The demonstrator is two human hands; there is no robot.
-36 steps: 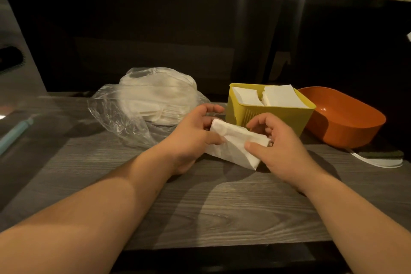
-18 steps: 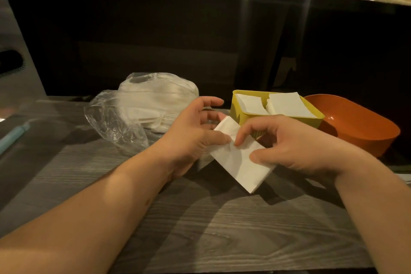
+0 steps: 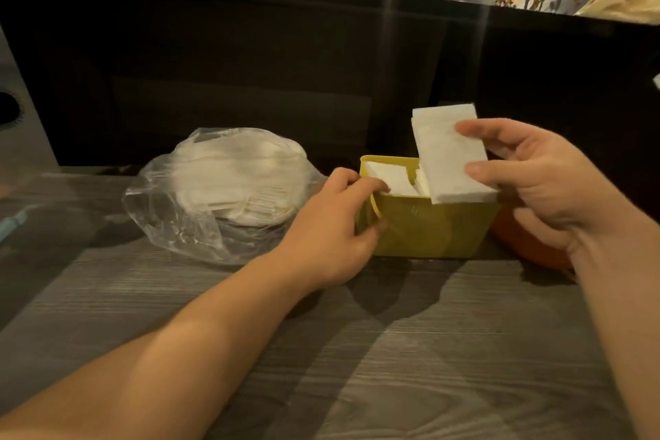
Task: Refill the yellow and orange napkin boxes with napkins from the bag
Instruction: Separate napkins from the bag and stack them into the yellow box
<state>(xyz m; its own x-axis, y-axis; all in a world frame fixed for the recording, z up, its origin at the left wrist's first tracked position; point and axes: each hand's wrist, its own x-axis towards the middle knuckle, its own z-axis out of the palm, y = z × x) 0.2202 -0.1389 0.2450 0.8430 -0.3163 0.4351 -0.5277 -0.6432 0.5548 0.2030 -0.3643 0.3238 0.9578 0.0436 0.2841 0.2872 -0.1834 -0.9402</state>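
Observation:
The yellow napkin box [image 3: 428, 229] stands mid-table with white napkins [image 3: 393, 180] inside. My right hand [image 3: 543, 186] pinches a stack of white napkins [image 3: 450, 157] between thumb and fingers, upright just above the box's right end. My left hand [image 3: 335, 229] grips the box's left front corner, fingers curled over the rim and thumb on the front wall. The orange box [image 3: 525, 246] shows only as a sliver behind my right wrist. A clear plastic bag [image 3: 214, 189] of napkins lies to the left of the yellow box.
The wood-grain table [image 3: 357, 350] stretches toward me. A dark partition wall [image 3: 250, 64] rises behind the boxes. A light blue object [image 3: 10, 225] lies at the left edge.
My right hand lifted the napkin stack from in front of the yellow box to above its right end. My left hand let go of the stack and took hold of the box's corner.

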